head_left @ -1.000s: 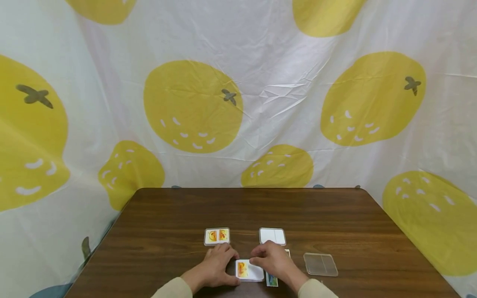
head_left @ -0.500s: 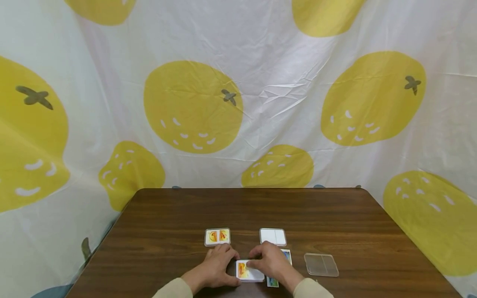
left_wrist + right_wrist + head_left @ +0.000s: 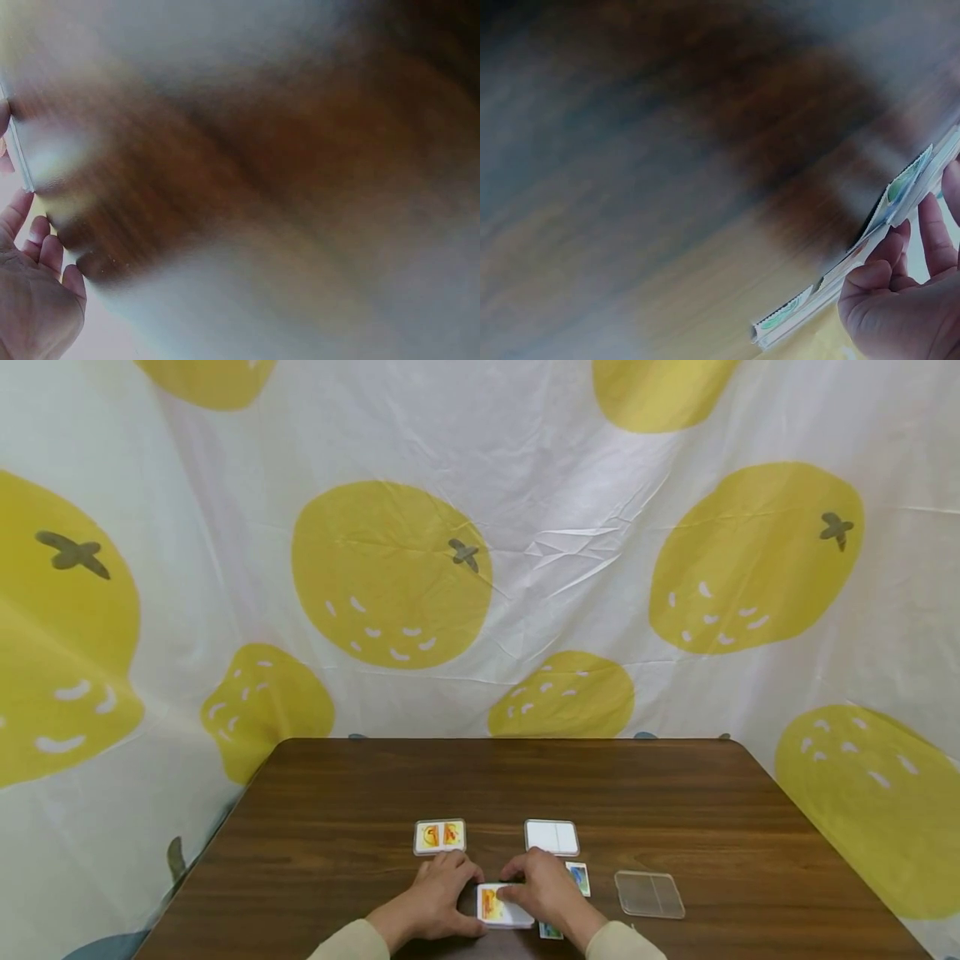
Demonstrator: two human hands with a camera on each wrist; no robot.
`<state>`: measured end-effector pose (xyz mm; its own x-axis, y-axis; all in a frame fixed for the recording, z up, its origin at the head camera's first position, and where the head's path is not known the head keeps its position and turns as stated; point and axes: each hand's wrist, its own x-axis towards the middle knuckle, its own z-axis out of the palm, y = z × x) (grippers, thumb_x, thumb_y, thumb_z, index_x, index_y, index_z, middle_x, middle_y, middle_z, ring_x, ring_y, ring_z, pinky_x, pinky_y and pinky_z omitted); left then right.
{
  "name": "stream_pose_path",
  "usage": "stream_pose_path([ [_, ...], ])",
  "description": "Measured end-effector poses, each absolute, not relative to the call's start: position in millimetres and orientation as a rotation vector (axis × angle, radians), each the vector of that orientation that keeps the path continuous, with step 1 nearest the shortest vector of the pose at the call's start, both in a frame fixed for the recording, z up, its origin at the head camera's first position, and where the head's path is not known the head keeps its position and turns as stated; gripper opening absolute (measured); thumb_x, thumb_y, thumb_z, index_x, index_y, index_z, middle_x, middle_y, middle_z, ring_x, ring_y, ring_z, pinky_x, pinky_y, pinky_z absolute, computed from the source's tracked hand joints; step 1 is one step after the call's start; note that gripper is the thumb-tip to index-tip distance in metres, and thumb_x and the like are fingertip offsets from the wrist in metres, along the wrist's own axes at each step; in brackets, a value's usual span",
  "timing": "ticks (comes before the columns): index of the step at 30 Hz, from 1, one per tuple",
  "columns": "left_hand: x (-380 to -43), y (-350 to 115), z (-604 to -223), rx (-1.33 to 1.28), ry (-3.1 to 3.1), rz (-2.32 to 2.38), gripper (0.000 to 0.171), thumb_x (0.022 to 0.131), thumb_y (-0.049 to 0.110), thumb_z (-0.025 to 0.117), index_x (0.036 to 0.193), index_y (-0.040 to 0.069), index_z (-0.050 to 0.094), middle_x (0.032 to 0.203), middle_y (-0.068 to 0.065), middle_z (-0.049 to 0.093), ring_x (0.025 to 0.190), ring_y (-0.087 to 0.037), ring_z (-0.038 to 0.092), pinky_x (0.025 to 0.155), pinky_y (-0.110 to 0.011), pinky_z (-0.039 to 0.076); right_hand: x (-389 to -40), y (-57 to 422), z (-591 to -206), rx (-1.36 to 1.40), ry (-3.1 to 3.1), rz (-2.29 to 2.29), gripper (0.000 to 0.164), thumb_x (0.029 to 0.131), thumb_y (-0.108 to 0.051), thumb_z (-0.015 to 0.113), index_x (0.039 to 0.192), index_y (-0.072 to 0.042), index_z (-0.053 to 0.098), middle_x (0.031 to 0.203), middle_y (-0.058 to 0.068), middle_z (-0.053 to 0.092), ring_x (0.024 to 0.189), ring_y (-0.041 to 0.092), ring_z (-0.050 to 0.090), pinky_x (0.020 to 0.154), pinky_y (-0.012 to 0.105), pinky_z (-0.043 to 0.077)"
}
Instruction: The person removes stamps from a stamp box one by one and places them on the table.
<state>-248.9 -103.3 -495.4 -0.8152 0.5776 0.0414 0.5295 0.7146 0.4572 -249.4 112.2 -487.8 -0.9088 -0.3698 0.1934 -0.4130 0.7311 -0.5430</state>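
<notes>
A flat rectangular case [image 3: 517,916] with a white insert lies at the table's front middle. An orange-yellow stamp [image 3: 490,904] rests on its left half. My left hand [image 3: 438,897] holds the case's left side, thumb at the near corner and fingers at the far one; in the left wrist view its fingers touch the clear edge [image 3: 20,154]. Over the right half is my right hand [image 3: 551,889], its thumb touching the stamp's right side; whether anything is pinched beneath is hidden. Blue-green stamps [image 3: 578,878] lie partly under the right hand; perforated edges [image 3: 904,184] show in the right wrist view.
Behind my left hand lies a clear case [image 3: 440,836] with two orange-yellow stamps. A case with a white insert [image 3: 552,837] lies beyond my right hand. To the right is a transparent lid [image 3: 649,894]. A patterned curtain [image 3: 562,568] hangs behind the brown table [image 3: 465,777].
My right hand has moved slightly left, and its thumb has come onto the stamp's right side, uncovering more of the far blue-green stamp. The left hand has stayed in place.
</notes>
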Motion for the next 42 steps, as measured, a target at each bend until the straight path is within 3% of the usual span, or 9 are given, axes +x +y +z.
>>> stream_pose_path([
  [4, -249.2, -103.3, -495.4, 0.913, 2.812, 0.695, 0.05, 0.075, 0.048, 0.082, 0.11, 0.022, 0.059, 0.111, 0.009, 0.045, 0.104, -0.013, 0.04, 0.089, -0.039, 0.036, -248.4, 112.2, -486.1, 0.626, -2.859, 0.913, 0.018, 0.077, -0.03, 0.082, 0.087, -0.017, 0.077, 0.084, -0.007, 0.063, 0.08, 0.015, 0.058, 0.067, 0.034, 0.046],
  [11, -250.0, -103.6, -496.6, 0.915, 2.814, 0.69, 0.05, 0.074, 0.049, 0.081, 0.11, 0.023, 0.058, 0.11, 0.01, 0.044, 0.103, -0.012, 0.04, 0.088, -0.039, 0.035, -249.5, 112.6, -486.2, 0.677, -2.886, 0.884, 0.034, 0.068, -0.04, 0.088, 0.089, -0.016, 0.076, 0.086, -0.005, 0.063, 0.08, 0.015, 0.059, 0.067, 0.034, 0.047],
  [24, -250.4, -103.9, -496.7, 0.908, 2.802, 0.69, 0.05, 0.075, 0.05, 0.081, 0.111, 0.023, 0.059, 0.112, 0.009, 0.045, 0.104, -0.013, 0.04, 0.09, -0.041, 0.036, -249.6, 112.2, -487.0, 0.678, -2.854, 0.859, 0.019, 0.077, -0.03, 0.083, 0.087, -0.016, 0.076, 0.082, -0.006, 0.06, 0.075, 0.014, 0.056, 0.064, 0.032, 0.044],
  [42, -250.0, -103.6, -496.1, 0.908, 2.811, 0.691, 0.05, 0.075, 0.049, 0.081, 0.111, 0.022, 0.059, 0.111, 0.009, 0.045, 0.105, -0.013, 0.041, 0.09, -0.041, 0.036, -250.4, 110.2, -485.7, 0.539, -2.903, 0.974, 0.013, 0.076, -0.025, 0.083, 0.08, -0.017, 0.073, 0.08, -0.01, 0.063, 0.073, 0.01, 0.057, 0.062, 0.031, 0.044],
])
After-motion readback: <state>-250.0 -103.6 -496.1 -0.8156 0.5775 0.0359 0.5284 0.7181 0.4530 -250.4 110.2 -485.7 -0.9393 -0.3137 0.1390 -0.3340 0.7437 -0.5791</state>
